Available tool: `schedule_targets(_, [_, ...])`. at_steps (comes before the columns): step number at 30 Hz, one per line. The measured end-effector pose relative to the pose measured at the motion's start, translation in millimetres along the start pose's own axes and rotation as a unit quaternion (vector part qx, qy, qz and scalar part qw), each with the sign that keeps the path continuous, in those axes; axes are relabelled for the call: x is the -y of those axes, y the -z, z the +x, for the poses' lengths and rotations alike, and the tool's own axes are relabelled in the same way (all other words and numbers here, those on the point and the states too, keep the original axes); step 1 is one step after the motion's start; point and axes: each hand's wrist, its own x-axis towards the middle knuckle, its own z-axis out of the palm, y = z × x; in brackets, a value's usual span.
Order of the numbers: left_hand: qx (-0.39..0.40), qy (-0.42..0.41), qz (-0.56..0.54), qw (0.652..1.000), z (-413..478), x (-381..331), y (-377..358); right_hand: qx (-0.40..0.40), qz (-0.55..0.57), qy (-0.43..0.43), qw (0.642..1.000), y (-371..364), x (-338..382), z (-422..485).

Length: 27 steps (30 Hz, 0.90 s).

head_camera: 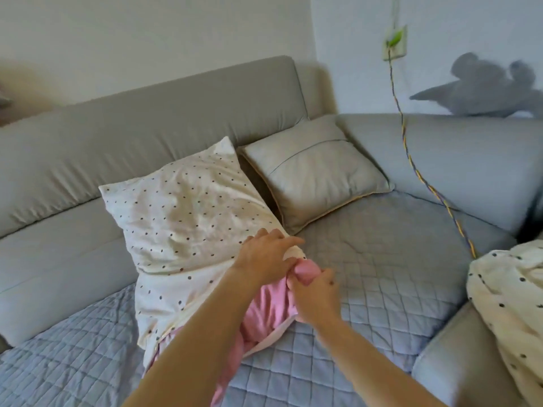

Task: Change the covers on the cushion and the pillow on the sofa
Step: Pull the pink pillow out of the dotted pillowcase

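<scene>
A large pillow leans on the sofa back, mostly inside a white cover with dark dots (pixel 188 218). Its pink inner fabric (pixel 264 309) shows at the open lower right side. My left hand (pixel 264 254) grips the white cover's edge at the pillow's right corner. My right hand (pixel 316 292) pinches the pink corner just below it. A grey cushion (pixel 314 171) with a light piped edge leans in the sofa corner, right of the pillow.
The grey sofa (pixel 117 136) wraps round the right side, its seat under a blue-grey quilted throw (pixel 382 259). More white dotted fabric (pixel 511 304) lies at the right edge. A braided cable (pixel 423 177) hangs from a wall socket. A grey soft toy (pixel 487 89) sits on the sofa back.
</scene>
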Motion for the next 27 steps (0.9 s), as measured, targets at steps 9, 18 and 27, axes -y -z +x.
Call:
schedule_targets(9, [0.042,-0.007,0.127,0.991,54.9,3.5,-1.1,0.015,-0.135,0.164,0.977,7.3,0.1,9.9])
schedule_targets(18, [-0.05,0.082,0.2,0.975,75.8,80.1,28.4,-0.081,-0.16,0.476,0.861,31.2,20.9,-7.6])
schedule_targets(27, [-0.082,0.115,-0.087,0.986,8.2,63.5,-1.9,-0.044,-0.163,0.271,0.948,53.4,-12.9,38.9])
